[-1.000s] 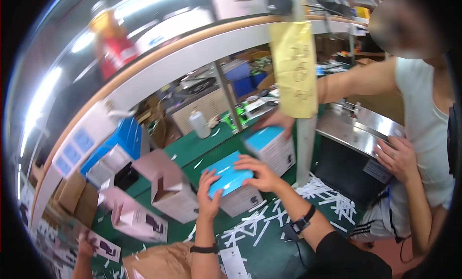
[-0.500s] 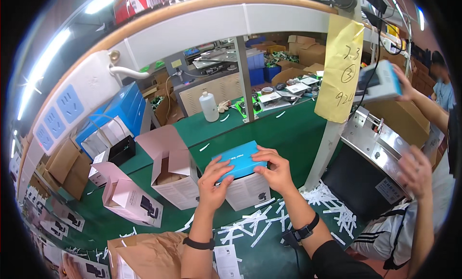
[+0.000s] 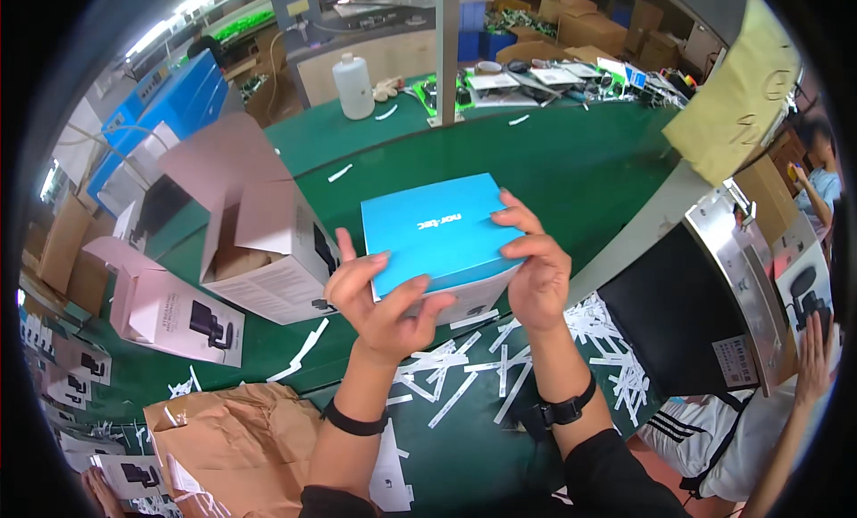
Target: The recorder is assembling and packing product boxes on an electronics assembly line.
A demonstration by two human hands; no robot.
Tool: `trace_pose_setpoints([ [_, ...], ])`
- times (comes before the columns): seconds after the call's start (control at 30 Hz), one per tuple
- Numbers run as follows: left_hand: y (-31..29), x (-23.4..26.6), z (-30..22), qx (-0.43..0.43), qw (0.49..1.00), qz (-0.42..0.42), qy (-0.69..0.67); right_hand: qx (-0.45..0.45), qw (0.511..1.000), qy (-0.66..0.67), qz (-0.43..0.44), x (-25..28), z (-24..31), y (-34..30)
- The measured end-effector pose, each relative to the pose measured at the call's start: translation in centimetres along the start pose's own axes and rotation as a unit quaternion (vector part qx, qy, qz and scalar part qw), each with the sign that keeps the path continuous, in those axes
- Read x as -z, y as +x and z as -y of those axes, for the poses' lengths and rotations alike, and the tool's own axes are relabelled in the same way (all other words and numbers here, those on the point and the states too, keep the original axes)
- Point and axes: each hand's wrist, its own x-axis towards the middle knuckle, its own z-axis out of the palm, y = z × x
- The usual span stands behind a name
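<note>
A white carton with a bright blue top [image 3: 437, 237] stands in front of me at the middle of the green table. My left hand [image 3: 384, 308] has bent fingers against its near left edge, the index finger raised off it. At its right edge, my right hand [image 3: 540, 268] curls its fingers over the blue top. The carton is between both hands, and its underside is hidden. Just left stands an open pinkish-white carton [image 3: 277, 277] with raised flaps and brown cardboard inside. Further left is a smaller open carton [image 3: 192, 321] with a picture of a black device.
Paper strips [image 3: 446, 375] litter the near table. A crumpled brown paper bag [image 3: 241, 446] lies at lower left. A metal post [image 3: 448, 54], white bottle [image 3: 353, 87] and black-sided machine [image 3: 678, 295] stand around. At right, a co-worker's hand [image 3: 814, 357] touches a printed box.
My fingers have shifted from lying across the blue top to its near left and right edges. The view has tilted and come closer. The co-worker's raised grey-blue box is no longer in sight.
</note>
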Motion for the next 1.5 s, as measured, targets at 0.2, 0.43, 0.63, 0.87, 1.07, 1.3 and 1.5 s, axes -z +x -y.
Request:
trace_pose_setpoints([
  [0.2, -0.9, 0.4, 0.0, 0.048, 0.997, 0.056, 0.023, -0.005, 0.995, -0.094, 0.032, 0.3, -0.2, 0.1],
  [0.43, -1.1, 0.8, 0.1, 0.033, 0.997, 0.065, -0.014, 0.035, 0.996, -0.074, 0.035, 0.9, -0.9, 0.3],
  [0.63, -0.7, -0.1, 0.5, 0.008, 0.997, 0.062, -0.05, 0.073, 0.979, -0.146, 0.125, 2.1, -0.7, 1.4],
  [0.87, 0.9, -2.0, -1.3, 0.102, 0.992, 0.007, -0.072, 0.053, 0.988, -0.141, 0.018, 1.3, -0.2, 1.0],
  [1.07, 1.9, -2.2, -2.8, 0.313, 0.937, -0.001, -0.158, -0.056, 0.992, -0.1, -0.051, 0.9, 0.5, 1.2],
  [1.3, 1.8, 2.0, -5.9, 0.463, 0.79, -0.017, -0.401, -0.124, 0.988, -0.078, -0.048, 3.9, 1.5, 0.6],
  [1.5, -3.9, 17.6, -16.9, 0.341, 0.84, 0.333, 0.259, 0.044, 0.886, -0.462, -0.002, -1.8, 7.9, 3.2],
])
